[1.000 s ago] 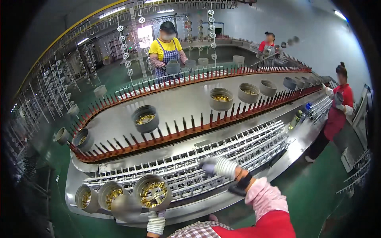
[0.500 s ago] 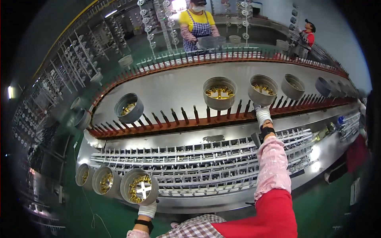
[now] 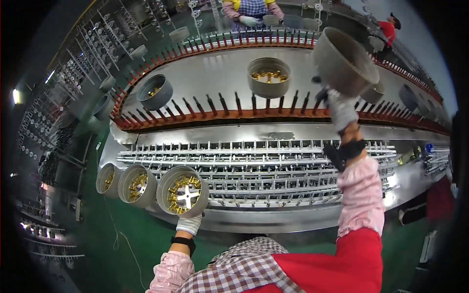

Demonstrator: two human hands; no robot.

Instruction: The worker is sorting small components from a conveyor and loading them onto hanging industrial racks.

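In a white glove, my left hand [image 3: 189, 224] grips the lower near rim of a grey round tub [image 3: 202, 204] at the table's front left. Gold metal pieces [image 3: 172, 189] ring a white cross-shaped piece [image 3: 187, 196] inside it. My right hand [image 3: 342, 108], also gloved, holds up another grey round tub [image 3: 344, 63] by its underside, over the row of upright rods. That tub is tilted and its contents are hidden from here. Several fingers of both hands are hidden by the tubs.
Two more tubs with gold pieces [image 3: 117, 191] stand left of my left hand. Racks of metal bars [image 3: 244, 166] lie on the table before me. Dark-tipped red rods [image 3: 224, 104] line the oval track; a tub [image 3: 268, 88] stands beyond. Two people work across it.
My right hand has lifted the grey tub off the track area, up and to the right. My left hand stays at its tub. The whole view has shifted.
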